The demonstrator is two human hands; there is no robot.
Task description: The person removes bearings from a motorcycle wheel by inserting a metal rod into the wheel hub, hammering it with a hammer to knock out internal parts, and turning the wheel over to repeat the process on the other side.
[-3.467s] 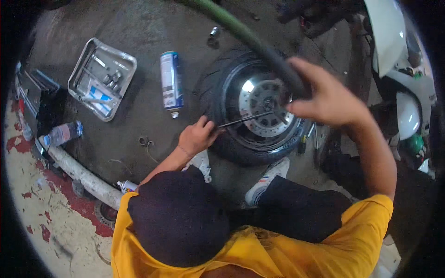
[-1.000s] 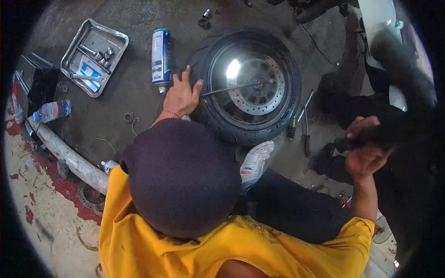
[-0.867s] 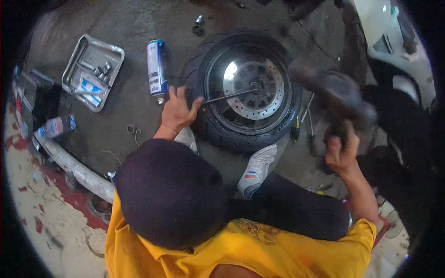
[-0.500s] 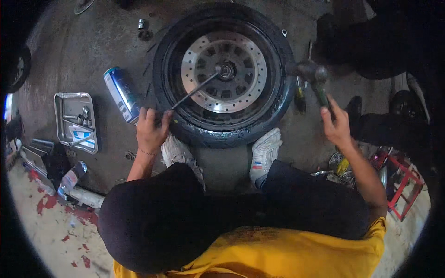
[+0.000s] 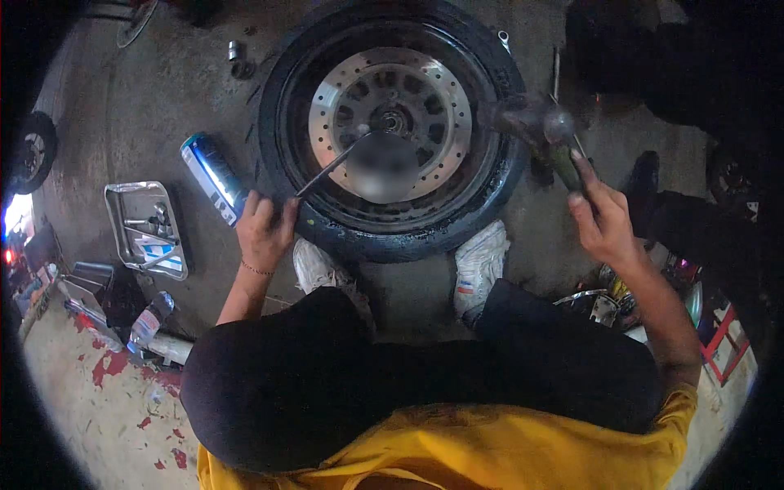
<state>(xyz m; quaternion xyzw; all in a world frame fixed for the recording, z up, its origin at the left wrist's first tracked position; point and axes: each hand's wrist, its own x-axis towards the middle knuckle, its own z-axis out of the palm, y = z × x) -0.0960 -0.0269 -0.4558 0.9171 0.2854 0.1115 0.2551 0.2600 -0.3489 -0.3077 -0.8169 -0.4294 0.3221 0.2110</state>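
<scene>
The hammer [image 5: 561, 155], held in the closed right hand [image 5: 604, 219], has come in to the wheel [image 5: 412, 86] on the floor [image 5: 159, 90]. The left hand [image 5: 265, 226] pinches the rod [image 5: 331, 171], so both are there.

Tyre [image 5: 392, 247]: black
Brake disc [image 5: 459, 122]: silver, dark-dotted
Hammer handle [image 5: 562, 167]: green
Spray can [image 5: 214, 180]: blue and white
T-shirt [image 5: 506, 445]: yellow
Sneakers [image 5: 480, 265]: white

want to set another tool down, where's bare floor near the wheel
Bare floor shows left of the wheel, between the socket and the tray; a smaller patch lies between the shoes. Crowded: lower left, bottle near tray; right of the wheel, hammer in the right hand.
</scene>
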